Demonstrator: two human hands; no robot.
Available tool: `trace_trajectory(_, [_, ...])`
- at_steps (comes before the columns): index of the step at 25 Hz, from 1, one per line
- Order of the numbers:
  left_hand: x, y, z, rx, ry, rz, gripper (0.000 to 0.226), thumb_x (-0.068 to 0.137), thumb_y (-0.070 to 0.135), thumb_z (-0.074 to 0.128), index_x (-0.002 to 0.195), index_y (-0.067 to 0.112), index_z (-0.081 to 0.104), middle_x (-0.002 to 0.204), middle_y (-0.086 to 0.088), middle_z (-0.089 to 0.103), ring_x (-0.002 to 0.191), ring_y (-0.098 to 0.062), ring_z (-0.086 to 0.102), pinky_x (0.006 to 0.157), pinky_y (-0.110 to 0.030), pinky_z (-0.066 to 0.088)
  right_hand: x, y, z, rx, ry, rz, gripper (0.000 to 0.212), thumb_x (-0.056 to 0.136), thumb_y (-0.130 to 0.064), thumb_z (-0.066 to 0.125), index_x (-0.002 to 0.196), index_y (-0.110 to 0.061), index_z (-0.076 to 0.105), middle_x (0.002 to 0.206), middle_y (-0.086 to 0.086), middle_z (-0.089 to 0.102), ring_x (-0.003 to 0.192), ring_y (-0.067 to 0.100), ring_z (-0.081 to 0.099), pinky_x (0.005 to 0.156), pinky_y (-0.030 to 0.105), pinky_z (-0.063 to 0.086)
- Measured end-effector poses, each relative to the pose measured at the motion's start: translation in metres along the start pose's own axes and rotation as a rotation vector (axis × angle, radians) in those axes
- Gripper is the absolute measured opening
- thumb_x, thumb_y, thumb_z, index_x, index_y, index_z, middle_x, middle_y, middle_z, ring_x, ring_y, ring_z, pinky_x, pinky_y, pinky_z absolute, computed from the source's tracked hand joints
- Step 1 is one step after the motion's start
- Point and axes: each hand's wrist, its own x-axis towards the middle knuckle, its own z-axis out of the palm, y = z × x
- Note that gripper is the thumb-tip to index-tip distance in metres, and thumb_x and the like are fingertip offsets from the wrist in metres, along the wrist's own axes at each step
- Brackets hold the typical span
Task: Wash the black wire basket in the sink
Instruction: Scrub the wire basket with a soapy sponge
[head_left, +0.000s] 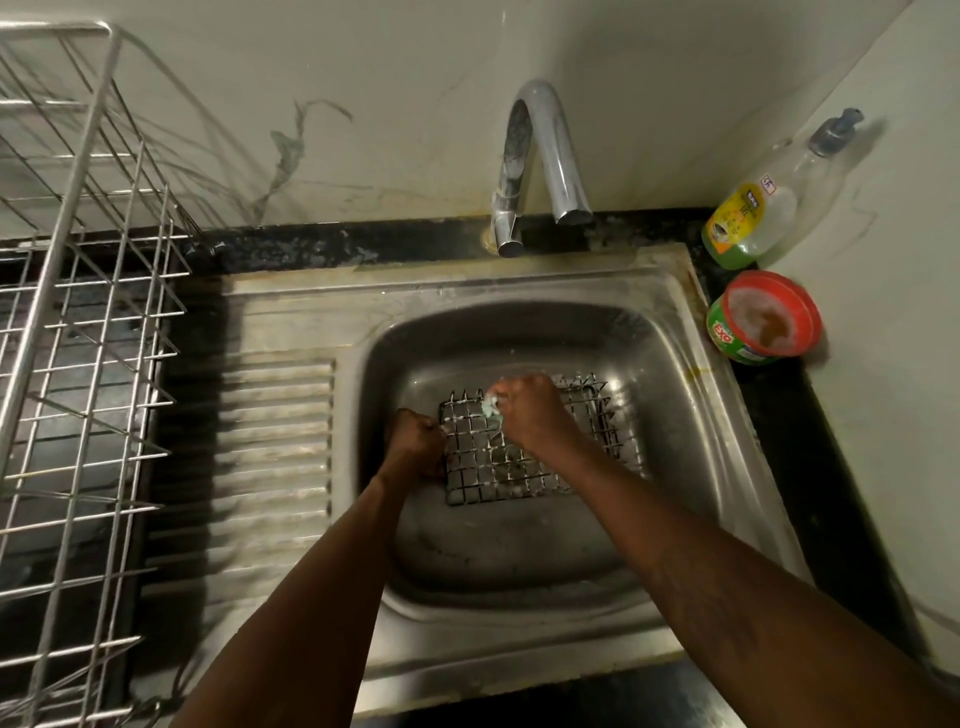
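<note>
Black wire basket (483, 467) lying soapy in the sink (675, 415), under both hands. Left hand (415, 441) clamped on its left edge. Right hand (530, 410) just beside, fingers curled round a pale scrubber (491, 406), pressed onto the wires below.

Dim warm light; glare on faucet (540, 150); wide-angle edge bending; soft focus.

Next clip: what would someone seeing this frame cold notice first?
Two bare arms reach into the steel sink, where the left hand grips the black wire basket by its left edge and the right hand holds a pale scrub pad against its mesh. A chrome tap arches over the back rim, and a large wire dish rack fills the left side.
</note>
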Motion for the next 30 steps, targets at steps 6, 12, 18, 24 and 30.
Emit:
trace_trajectory(6, [0.012,-0.004,-0.007,0.05,0.056,0.009,0.019,0.076,0.012,0.069,0.065,0.009,0.055,0.074,-0.024,0.07,0.068,-0.041,0.073,0.058,-0.055,0.058,-0.083,0.011,0.014,-0.021,-0.264,-0.204,0.021,0.093,-0.003,0.061,0.103,-0.011,0.077,0.096,0.006,0.073,0.084,0.013,0.063,0.08,0.027,0.054])
trace_trajectory(12, [0.01,0.002,-0.008,0.063,0.042,0.03,0.017,0.088,0.001,0.066,0.071,0.002,0.064,0.078,-0.025,0.071,0.066,-0.038,0.073,0.057,-0.048,0.06,-0.002,0.011,-0.01,-0.012,-0.059,-0.062,0.018,0.09,0.003,0.067,0.102,-0.005,0.078,0.096,0.012,0.076,0.071,0.011,0.064,0.077,0.019,0.054])
trace_trajectory(18, [0.003,0.005,-0.008,0.012,0.033,-0.014,0.023,0.089,-0.004,0.063,0.074,0.012,0.057,0.072,-0.016,0.066,0.053,-0.029,0.066,0.047,-0.041,0.058,0.007,0.025,-0.021,-0.081,0.026,-0.025,0.025,0.087,0.008,0.066,0.106,-0.004,0.077,0.101,0.015,0.075,0.085,0.024,0.071,0.08,0.019,0.047])
trace_trajectory(24, [0.003,0.006,-0.008,-0.055,0.001,-0.054,0.032,0.092,0.0,0.055,0.065,0.016,0.048,0.063,-0.009,0.058,0.049,-0.025,0.061,0.05,-0.036,0.05,-0.069,0.037,-0.023,-0.013,-0.184,-0.082,0.023,0.09,0.001,0.062,0.1,-0.011,0.08,0.1,0.008,0.077,0.085,0.01,0.068,0.082,0.02,0.05])
trace_trajectory(30, [-0.001,0.009,-0.006,-0.038,0.011,-0.061,0.04,0.093,0.0,0.061,0.055,0.009,0.057,0.053,-0.009,0.059,0.042,-0.023,0.058,0.05,-0.034,0.052,0.019,0.045,-0.034,0.01,0.022,0.105,0.022,0.089,0.003,0.065,0.1,-0.009,0.08,0.098,0.009,0.077,0.08,0.016,0.072,0.076,0.02,0.056])
